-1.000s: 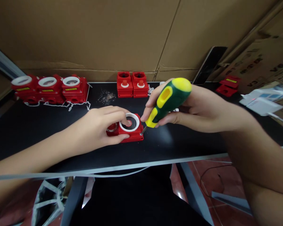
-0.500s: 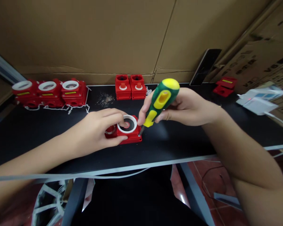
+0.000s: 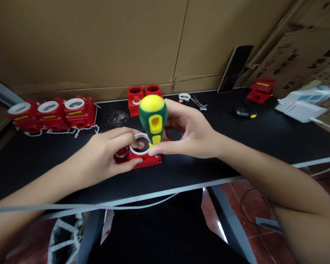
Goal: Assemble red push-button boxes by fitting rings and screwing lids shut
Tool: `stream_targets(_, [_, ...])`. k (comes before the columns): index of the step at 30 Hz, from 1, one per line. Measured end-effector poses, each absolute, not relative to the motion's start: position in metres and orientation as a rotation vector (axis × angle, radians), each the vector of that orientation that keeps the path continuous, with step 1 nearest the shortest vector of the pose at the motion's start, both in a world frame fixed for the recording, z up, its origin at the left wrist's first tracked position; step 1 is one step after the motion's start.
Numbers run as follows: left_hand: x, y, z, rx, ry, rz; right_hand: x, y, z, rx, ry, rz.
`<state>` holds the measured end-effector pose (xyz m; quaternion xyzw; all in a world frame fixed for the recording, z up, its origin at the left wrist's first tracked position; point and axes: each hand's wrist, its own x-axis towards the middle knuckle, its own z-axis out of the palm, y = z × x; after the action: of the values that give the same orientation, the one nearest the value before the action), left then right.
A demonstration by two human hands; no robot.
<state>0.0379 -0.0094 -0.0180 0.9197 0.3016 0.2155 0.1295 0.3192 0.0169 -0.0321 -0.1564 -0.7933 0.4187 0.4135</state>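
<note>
A red housing [image 3: 145, 161] with a white ring [image 3: 134, 150] around a dark round face lies near the front of the black table. My left hand [image 3: 112, 150] grips it from the left, a finger on the round face and the thumb along the front side. My right hand [image 3: 185, 132] is wrapped round a green and yellow screwdriver [image 3: 154, 115], held nearly upright over the housing's right part. The handle hides the screwdriver's tip. A screw [image 3: 157, 156] shows at the housing's front right corner.
Three red housings with white rings [image 3: 50, 115] stand at the left, white cords beside them. Two smaller red units [image 3: 134, 99] are at the back. Further right are a white ring and metal pins [image 3: 199, 103], a black object [image 3: 240, 112], a phone [image 3: 235, 69], red parts [image 3: 261, 90] and a white device [image 3: 302, 104].
My right hand and the screwdriver have moved left, from the housing's front right corner to further back over it. The handle is more upright. My left hand keeps its hold, and the view has shifted slightly.
</note>
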Motion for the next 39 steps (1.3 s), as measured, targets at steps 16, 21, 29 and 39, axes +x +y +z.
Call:
stream_targets(16, [0.038,-0.007,-0.014,2.673,0.842,0.617,0.333,0.023,-0.016,-0.240,-2.046,1.408])
stream_targets(21, [0.038,-0.006,-0.016,2.657,0.861,0.624,0.336,0.025,-0.014,-0.290,-2.040,1.401])
stream_targets(29, [0.036,-0.005,-0.021,2.694,0.856,0.669,0.340,0.027,-0.011,-0.328,-2.111,1.292])
stream_targets(39, [0.038,-0.005,-0.017,2.669,0.871,0.619,0.338,0.027,-0.017,-0.406,-2.123,1.133])
